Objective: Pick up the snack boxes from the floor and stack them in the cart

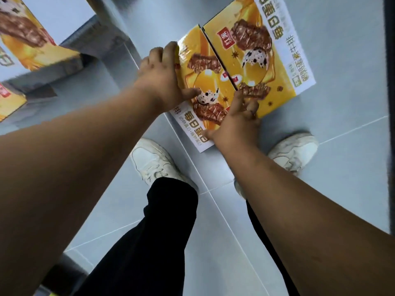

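**Left hand [159,75] and right hand [237,124] grip the nearer snack box [210,82]**

Both hands are clamped on the same yellow box, which lies flat on the grey tiled floor [342,103]. The left hand has its fingers curled over the box's far left edge and its thumb pressed on the printed top. The right hand holds the near right side, with its fingers tucked into the seam against the second box [256,45] and its thumb on the white strip of the top. The two boxes touch side by side. White shoes [151,161] stand just behind them. More boxes [27,39] rest on a grey platform [102,39] at the left.
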Tool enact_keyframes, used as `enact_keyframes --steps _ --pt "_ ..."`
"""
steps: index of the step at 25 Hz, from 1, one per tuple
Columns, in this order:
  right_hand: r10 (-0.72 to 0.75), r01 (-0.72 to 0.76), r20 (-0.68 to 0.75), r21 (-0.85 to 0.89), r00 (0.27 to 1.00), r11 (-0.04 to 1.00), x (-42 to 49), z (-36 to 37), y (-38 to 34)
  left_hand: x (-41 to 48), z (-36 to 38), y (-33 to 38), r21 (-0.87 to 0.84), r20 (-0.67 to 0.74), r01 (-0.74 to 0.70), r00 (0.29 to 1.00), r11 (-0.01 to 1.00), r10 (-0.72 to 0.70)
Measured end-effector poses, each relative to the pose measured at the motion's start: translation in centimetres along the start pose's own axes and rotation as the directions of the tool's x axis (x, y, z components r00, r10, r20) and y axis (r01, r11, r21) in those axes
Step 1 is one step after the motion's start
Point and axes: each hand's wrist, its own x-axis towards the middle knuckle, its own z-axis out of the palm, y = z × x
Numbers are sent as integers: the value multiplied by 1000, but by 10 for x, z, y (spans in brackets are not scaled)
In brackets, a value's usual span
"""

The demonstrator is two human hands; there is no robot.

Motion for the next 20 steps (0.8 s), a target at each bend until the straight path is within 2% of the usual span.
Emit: enact_keyframes --steps 2,4,6,8,11,12,14,20 --pt "43 -43 -6 65 999 997 2 8 3 6 6 -1 -9 30 28 999 1000 -28" --pt "98 -80 -51 275 994 958 4 15 3 10 9 -3 -27 9 99 995 995 -99" --pt "190 -130 -76 487 979 864 6 19 2 14 12 -11 -42 -21 204 979 978 -205" --pt "264 -158 -94 595 960 788 8 24 3 15 13 -26 -64 -14 299 954 952 -301" --pt "280 -201 7 714 960 671 8 34 5 14 14 -42 -197 41 349 937 916 -348" --pt "246 -205 56 744 968 635 9 35 4 13 16 -44 -232 44 328 944 916 -327" --pt "179 -180 83 748 980 639 10 32 0 11 18 -46 -274 26 284 957 919 -288" --pt "124 -62 -41 687 991 724 -17 -2 0 -22 -12 -35 -185 -36 171 983 968 -180"
